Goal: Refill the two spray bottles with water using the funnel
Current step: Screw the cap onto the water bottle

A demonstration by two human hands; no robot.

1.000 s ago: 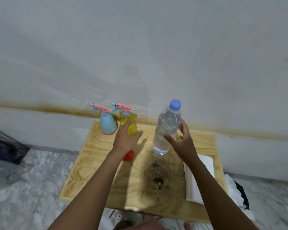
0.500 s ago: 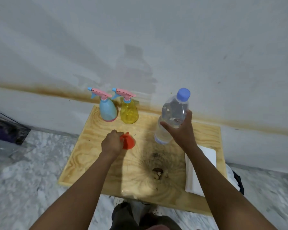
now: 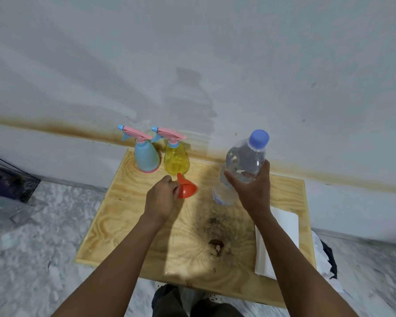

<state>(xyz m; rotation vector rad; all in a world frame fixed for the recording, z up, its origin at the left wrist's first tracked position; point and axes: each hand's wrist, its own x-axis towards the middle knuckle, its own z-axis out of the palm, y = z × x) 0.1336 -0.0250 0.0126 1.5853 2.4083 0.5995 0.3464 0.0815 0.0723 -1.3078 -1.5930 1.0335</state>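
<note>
Two spray bottles with pink triggers stand upright at the back left of the wooden table (image 3: 124, 225): a blue spray bottle (image 3: 145, 157) and, to its right, a yellow spray bottle (image 3: 176, 161). Just in front of the yellow one, my left hand (image 3: 161, 197) grips an orange funnel (image 3: 186, 188) whose spout points up and back. My right hand (image 3: 253, 189) is wrapped round a clear water bottle (image 3: 242, 163) with a blue cap, held tilted above the table.
A folded white cloth (image 3: 286, 220) lies along the table's right side. A dark burnt patch with a knot (image 3: 216, 244) marks the table's middle. The wall stands right behind the table. Dark fabric and white paper (image 3: 327, 255) lie on the floor at the right.
My left hand came back from the yellow spray bottle and took hold of the orange funnel. My right hand closed on the water bottle and lifted it off the table, tilted.
</note>
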